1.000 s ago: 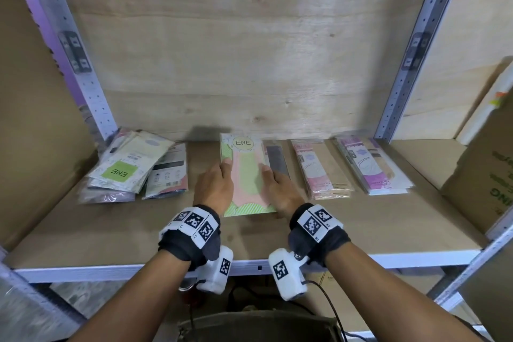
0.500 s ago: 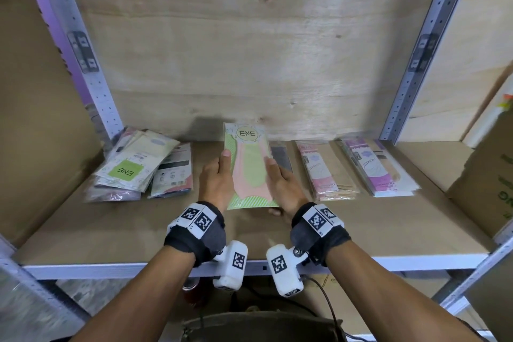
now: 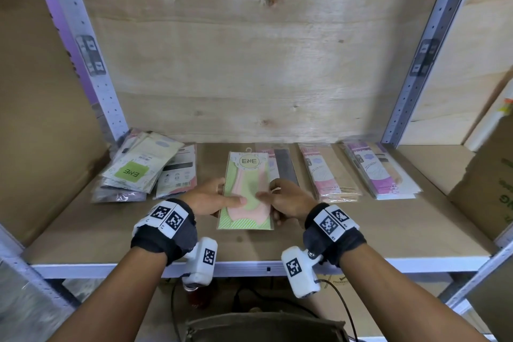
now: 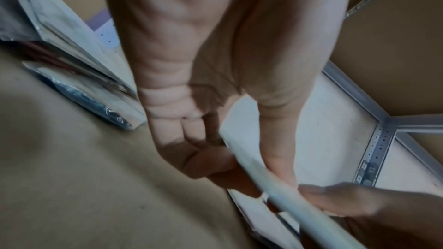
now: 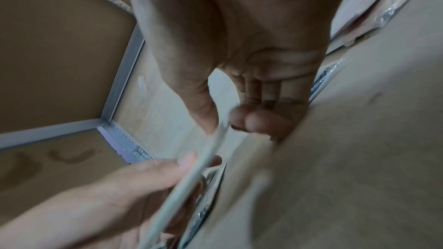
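Note:
A flat green-and-pink sock packet (image 3: pixel 247 189) marked ENE is held just above the wooden shelf (image 3: pixel 361 233), near its middle. My left hand (image 3: pixel 213 200) grips the packet's left edge, thumb on top and fingers underneath. My right hand (image 3: pixel 286 201) grips the right edge the same way. In the left wrist view the packet (image 4: pixel 271 183) shows edge-on, pinched between thumb and fingers. The right wrist view shows the packet's thin edge (image 5: pixel 199 169) between both hands, blurred.
A loose pile of packets (image 3: pixel 138 172) lies at the shelf's left. A grey packet (image 3: pixel 286 166), a pink one (image 3: pixel 327 175) and a purple stack (image 3: pixel 380 172) lie in a row to the right. A cardboard box (image 3: pixel 488 183) stands at far right. Metal uprights (image 3: pixel 413 64) frame the bay.
Both hands have gone from lying flat on the packet to gripping its edges, thumbs now on top, and the packet has come toward me, off the grey packet.

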`<state>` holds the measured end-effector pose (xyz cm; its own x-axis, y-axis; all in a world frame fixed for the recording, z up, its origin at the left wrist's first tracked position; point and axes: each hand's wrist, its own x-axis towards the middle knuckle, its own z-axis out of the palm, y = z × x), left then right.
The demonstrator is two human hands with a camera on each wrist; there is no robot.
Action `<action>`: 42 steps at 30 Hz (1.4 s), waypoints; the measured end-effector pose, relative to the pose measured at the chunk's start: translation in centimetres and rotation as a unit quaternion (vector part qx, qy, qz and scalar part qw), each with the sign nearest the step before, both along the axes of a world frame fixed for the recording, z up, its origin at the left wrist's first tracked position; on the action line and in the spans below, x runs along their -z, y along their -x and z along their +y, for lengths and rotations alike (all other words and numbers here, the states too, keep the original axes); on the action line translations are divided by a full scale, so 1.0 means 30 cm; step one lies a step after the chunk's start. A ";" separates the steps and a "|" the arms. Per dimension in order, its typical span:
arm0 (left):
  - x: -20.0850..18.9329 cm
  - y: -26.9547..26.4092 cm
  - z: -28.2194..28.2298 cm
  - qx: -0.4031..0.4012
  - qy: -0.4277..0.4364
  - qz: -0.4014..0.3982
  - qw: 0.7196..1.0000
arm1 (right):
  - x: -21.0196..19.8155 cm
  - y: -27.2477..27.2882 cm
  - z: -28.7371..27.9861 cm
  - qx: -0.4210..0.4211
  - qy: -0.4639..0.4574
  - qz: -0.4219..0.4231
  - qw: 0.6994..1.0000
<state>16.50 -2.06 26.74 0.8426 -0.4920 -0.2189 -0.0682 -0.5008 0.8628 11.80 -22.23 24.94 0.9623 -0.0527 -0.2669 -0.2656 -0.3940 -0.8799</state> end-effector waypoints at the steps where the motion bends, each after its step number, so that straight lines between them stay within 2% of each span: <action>1: 0.005 -0.006 0.007 -0.014 -0.015 -0.013 1.000 | -0.008 -0.004 0.007 -0.018 -0.004 0.012 1.000; 4: 0.022 -0.037 0.014 -0.065 -0.044 -0.023 0.997 | -0.029 -0.040 0.021 -0.048 0.004 0.015 0.999; 11: 0.031 -0.132 0.031 -0.147 -0.051 -0.028 0.987 | -0.056 -0.194 0.061 0.004 0.104 0.015 0.994; 20: 0.042 -0.252 0.054 -0.176 -0.082 -0.038 0.980 | -0.076 -0.343 0.151 -0.021 0.192 0.015 0.981; 32: 0.036 -0.294 0.010 -0.176 -0.123 -0.042 0.976 | -0.068 -0.397 0.163 -0.029 0.261 0.035 0.964; 42: 0.048 -0.283 0.021 -0.206 -0.076 -0.028 0.975 | -0.056 -0.407 0.172 -0.041 0.309 0.035 0.950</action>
<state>24.98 -1.43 25.29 0.9748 -0.0742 -0.2105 0.1208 -0.6178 0.7770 24.02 -17.07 26.61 0.9511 -0.1455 -0.2725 -0.2607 -0.8514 -0.4552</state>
